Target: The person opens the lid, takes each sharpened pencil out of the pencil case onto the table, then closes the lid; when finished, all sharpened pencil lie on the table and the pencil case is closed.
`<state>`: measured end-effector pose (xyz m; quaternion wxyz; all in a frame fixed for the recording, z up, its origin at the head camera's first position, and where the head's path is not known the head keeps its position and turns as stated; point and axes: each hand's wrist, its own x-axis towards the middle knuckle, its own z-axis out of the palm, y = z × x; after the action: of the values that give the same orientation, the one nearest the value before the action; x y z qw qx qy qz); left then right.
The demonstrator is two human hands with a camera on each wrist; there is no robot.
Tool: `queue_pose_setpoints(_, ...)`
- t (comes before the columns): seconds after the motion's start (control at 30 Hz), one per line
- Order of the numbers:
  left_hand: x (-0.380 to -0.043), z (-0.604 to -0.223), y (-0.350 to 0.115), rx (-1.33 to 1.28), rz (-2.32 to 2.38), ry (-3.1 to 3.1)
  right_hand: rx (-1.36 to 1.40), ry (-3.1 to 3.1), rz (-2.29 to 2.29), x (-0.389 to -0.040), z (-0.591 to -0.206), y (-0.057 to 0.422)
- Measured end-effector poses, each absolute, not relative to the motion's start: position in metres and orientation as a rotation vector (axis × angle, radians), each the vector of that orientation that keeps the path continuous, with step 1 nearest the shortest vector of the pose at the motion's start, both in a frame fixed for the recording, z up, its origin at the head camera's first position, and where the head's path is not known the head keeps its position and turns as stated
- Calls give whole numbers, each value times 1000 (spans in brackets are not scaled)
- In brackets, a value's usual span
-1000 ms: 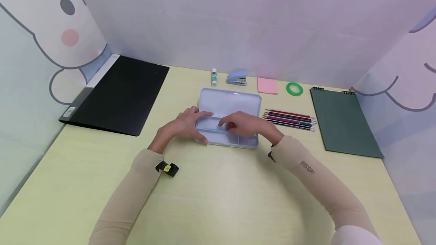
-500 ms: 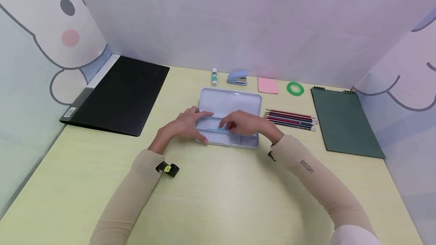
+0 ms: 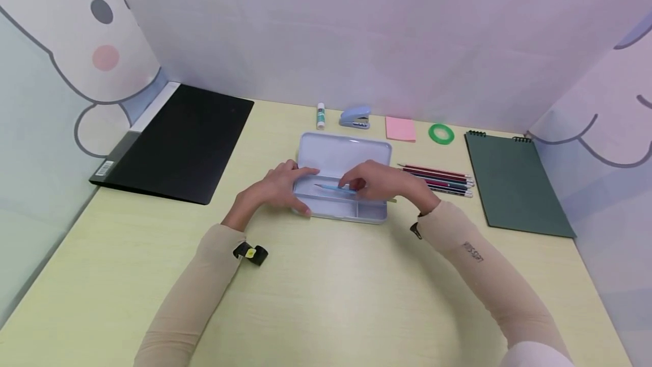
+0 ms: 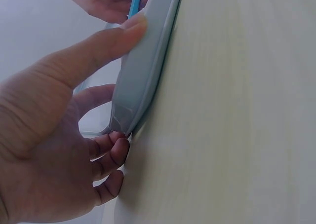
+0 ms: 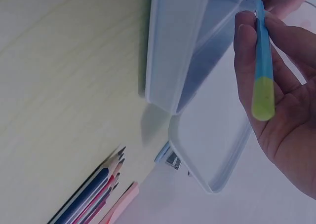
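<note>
A pale blue pencil case (image 3: pixel 326 208) lies on the table with its lid (image 3: pixel 344 152) tipped back. My left hand (image 3: pixel 280 184) grips its left end. In the left wrist view, the thumb presses the front wall and the other fingers bend round the corner. My right hand (image 3: pixel 374 180) pinches a light blue pencil (image 3: pixel 331 187) between thumb and fingers, above the case's long compartment. The pencil's yellow-green end (image 5: pixel 263 100) points back toward the right wrist, and its tip points left. My palm hides part of the pencil in the head view.
Several pencils (image 3: pixel 443 180) lie right of the case. A glue stick (image 3: pixel 320 116), stapler (image 3: pixel 355 117), pink sticky notes (image 3: pixel 399 128) and green tape roll (image 3: pixel 441 133) stand behind it. A black folder (image 3: pixel 183 140) is left, a dark green spiral pad (image 3: pixel 517 183) right.
My right hand has lifted slightly and moved right, bringing the blue pencil up from the long compartment, so more of it shows. My left hand has stayed on the case.
</note>
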<state>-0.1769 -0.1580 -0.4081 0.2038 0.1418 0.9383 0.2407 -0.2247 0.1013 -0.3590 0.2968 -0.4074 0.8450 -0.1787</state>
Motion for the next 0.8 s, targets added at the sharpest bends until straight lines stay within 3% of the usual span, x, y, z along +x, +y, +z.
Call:
queue_pose_setpoints(0.33, -176, -410, -159, 394, 686, 2616, -995, 2256, -486, -227, -351, 128)
queue_pose_setpoints(0.8, -176, -408, -159, 400, 686, 2613, -923, 2300, -685, -227, -350, 202)
